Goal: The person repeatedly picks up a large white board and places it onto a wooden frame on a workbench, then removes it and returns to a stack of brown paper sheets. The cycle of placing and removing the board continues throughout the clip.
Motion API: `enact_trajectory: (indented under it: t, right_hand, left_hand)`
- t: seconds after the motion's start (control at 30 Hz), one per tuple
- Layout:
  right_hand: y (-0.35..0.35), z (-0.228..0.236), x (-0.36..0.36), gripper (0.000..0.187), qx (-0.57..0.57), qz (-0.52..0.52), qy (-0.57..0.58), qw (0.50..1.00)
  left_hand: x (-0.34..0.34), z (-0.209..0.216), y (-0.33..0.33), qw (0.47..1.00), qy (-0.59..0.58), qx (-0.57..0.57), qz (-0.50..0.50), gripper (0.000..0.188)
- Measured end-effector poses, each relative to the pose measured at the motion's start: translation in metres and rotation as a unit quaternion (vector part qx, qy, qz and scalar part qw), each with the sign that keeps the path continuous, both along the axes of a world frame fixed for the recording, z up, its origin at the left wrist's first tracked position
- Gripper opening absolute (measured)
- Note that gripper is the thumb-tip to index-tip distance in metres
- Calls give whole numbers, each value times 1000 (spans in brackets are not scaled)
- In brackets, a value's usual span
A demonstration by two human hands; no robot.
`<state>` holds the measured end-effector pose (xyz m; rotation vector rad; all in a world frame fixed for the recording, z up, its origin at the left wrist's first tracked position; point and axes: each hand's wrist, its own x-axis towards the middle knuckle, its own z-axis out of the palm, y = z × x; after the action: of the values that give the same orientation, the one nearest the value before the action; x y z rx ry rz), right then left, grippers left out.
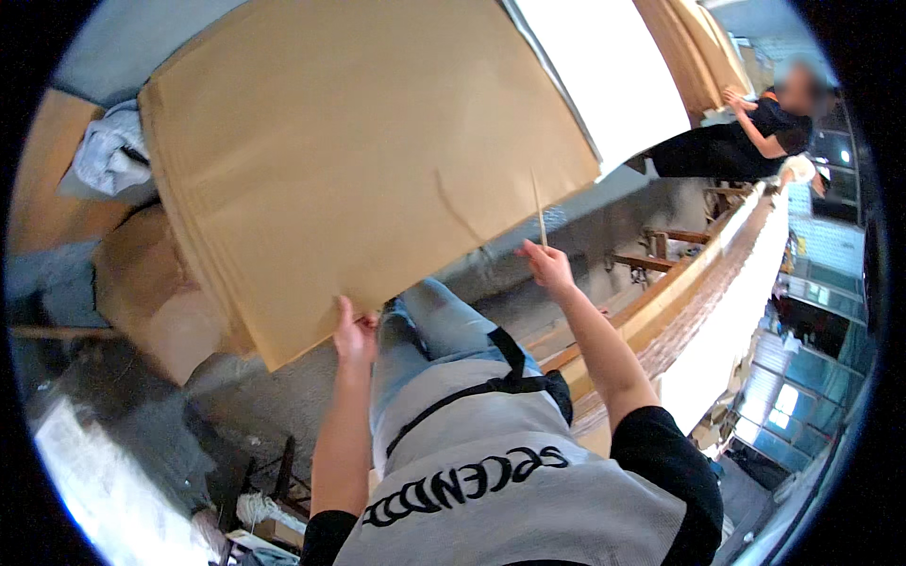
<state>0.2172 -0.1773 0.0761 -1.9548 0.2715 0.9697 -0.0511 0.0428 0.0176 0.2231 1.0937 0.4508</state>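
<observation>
A large stack of brown paper sheets (377,141) lies spread out in front of me, its near edge above my legs. At that edge my left hand (354,332) is closed on the brown paper, thumb on top; the fingers underneath are partly hidden. My right hand (547,266) is pinched around the lower end of a thin, pale stick (539,209). The stick points up and away, its upper part over the paper near the right corner. A thin curved shadow falls on the paper to the left of the stick.
White sheets (613,66) lie beyond the stack's right edge. At the far right a person in dark clothes (769,127) touches more brown paper (694,52). A long wooden beam (698,283) runs along my right side. Grey cloth (111,149) and crumpled brown paper (151,283) are at left.
</observation>
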Motion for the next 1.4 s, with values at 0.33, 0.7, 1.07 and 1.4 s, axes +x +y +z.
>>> enact_trajectory:
  t: [0.33,0.7,1.07,1.4]
  right_hand:
    - [0,-56,82,24,105,-181,78,975]
    - [-50,-46,151,33,48,-87,-74,992]
    - [-138,-91,312,18,-211,29,-317,924]
    - [-123,-83,349,21,-275,32,-210,938]
  left_hand:
    - [-11,-19,13,997,50,-53,39,33]
    - [-9,-13,18,981,191,7,19,30]
    - [24,35,19,944,330,-16,-6,24]
    - [16,40,29,942,333,-45,-2,25]
